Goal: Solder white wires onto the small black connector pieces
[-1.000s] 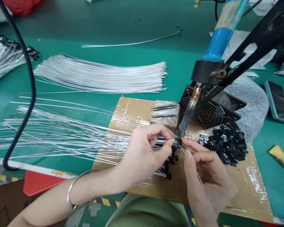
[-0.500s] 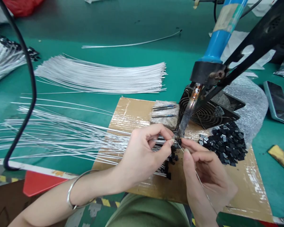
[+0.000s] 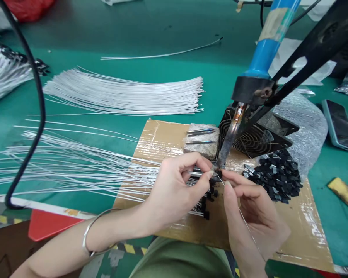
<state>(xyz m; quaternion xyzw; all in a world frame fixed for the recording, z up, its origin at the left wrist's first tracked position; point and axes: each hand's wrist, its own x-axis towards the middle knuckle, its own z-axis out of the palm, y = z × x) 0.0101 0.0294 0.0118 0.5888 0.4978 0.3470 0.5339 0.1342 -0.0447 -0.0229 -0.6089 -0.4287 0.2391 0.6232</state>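
Observation:
Just below the tip of the soldering iron [image 3: 229, 139], my left hand [image 3: 176, 193] pinches a white wire, its fingertips close to the iron. My right hand [image 3: 253, 216] is closed on a thin strand of solder wire [image 3: 248, 227], which runs from the iron's tip down across the palm. A small black connector sits between the two hands, partly hidden by fingers. Under my left hand lie loose white wires [image 3: 104, 170] with black connectors [image 3: 204, 210] at their right ends, on the cardboard sheet [image 3: 304, 231].
A heap of black connectors [image 3: 275, 175] lies at the right, beside a small fan [image 3: 255, 135]. Behind are a bundle of white wires [image 3: 124, 92] and a block with metal tips [image 3: 201, 141]. A phone [image 3: 340, 123] and yellow sponge [image 3: 343, 193] lie far right. A black cable [image 3: 37, 88] arches at left.
Both hands stay in nearly the same place at the iron's tip, still holding the wire and the solder. The view has shifted very slightly.

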